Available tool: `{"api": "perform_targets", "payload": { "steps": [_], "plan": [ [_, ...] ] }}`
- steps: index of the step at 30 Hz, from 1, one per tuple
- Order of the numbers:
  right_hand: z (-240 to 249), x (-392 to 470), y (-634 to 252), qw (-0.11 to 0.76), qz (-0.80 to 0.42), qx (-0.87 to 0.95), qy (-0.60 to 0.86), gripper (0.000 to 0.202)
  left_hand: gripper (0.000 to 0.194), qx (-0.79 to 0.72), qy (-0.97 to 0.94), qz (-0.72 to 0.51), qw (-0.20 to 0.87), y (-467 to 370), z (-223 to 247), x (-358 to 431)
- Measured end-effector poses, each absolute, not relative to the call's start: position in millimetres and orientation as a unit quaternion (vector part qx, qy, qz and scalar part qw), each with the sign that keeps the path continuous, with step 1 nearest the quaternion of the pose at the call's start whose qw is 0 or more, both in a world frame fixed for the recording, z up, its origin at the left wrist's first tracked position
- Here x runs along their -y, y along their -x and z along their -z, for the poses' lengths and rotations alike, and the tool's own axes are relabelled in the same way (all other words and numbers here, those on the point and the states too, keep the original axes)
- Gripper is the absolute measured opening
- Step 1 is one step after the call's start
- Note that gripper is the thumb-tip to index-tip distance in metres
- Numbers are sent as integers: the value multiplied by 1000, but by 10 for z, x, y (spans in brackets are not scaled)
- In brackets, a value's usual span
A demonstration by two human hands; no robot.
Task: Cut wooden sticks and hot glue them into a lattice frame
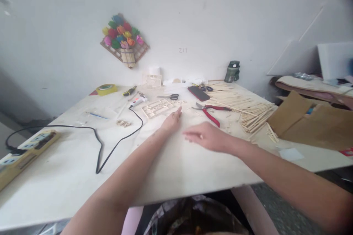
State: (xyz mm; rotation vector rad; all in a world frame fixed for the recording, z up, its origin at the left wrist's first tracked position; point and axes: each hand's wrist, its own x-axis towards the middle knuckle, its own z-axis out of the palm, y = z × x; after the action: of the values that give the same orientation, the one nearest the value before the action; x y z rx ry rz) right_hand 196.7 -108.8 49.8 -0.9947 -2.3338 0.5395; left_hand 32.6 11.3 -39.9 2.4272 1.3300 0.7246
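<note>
My left hand (173, 120) rests on the white table (165, 169), just right of a pale lattice of small wooden pieces (156, 108). Whether it grips anything is too small to tell. My right hand (202, 136) is beside it, fingers bent and blurred, with no object visible in them. Red-handled pliers (211, 112) lie open beyond my right hand. Black scissors (173, 97) and a dark phone (198, 93) are farther back. To the left of the lattice lies a white glue gun (138, 100) on a black cord.
Many thin sticks (253, 117) spread across the right, beside a cardboard box (311, 121). A power strip (30, 154) sits at far left. Yellow tape (106, 89), a cutter (129, 90) and a green bottle (232, 71) stand or lie toward the back.
</note>
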Motion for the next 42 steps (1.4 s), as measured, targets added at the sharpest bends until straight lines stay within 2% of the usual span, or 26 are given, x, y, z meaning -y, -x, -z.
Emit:
{"api": "perform_targets", "payload": {
  "steps": [4, 6, 9, 13, 17, 22, 27, 35, 42],
  "plan": [
    [-120, 250, -1906, 490, -290, 695, 439, 23, 71, -434, -847, -274, 140, -323, 413, -47],
    [77, -75, -1902, 534, -279, 641, 475, 21, 70, -437, -828, -306, 174, -329, 429, -56],
    [342, -335, -1899, 489, -203, 664, 528, 26, 67, -463, -758, -385, 251, -325, 478, -125],
    [547, -325, -1857, 419, -105, 738, 518, 32, 71, -486, -663, -458, 340, -264, 546, -247],
    [572, -210, -1784, 385, -23, 801, 459, 35, 75, -487, -637, -468, 371, -197, 562, -307],
    [542, -155, -1677, 298, 4, 864, 405, 54, 76, -499, -585, -494, 405, -220, 536, -276],
    [500, -184, -1601, 262, 15, 871, 416, 26, 73, -488, -518, -542, 447, -275, 544, -258],
    [380, -199, -1552, 211, 31, 860, 463, 24, 69, -463, -498, -586, 441, -288, 656, -295],
    [385, -213, -1539, 220, 48, 843, 489, 22, 61, -493, -532, -575, 379, -286, 534, -161]
  ]
}}
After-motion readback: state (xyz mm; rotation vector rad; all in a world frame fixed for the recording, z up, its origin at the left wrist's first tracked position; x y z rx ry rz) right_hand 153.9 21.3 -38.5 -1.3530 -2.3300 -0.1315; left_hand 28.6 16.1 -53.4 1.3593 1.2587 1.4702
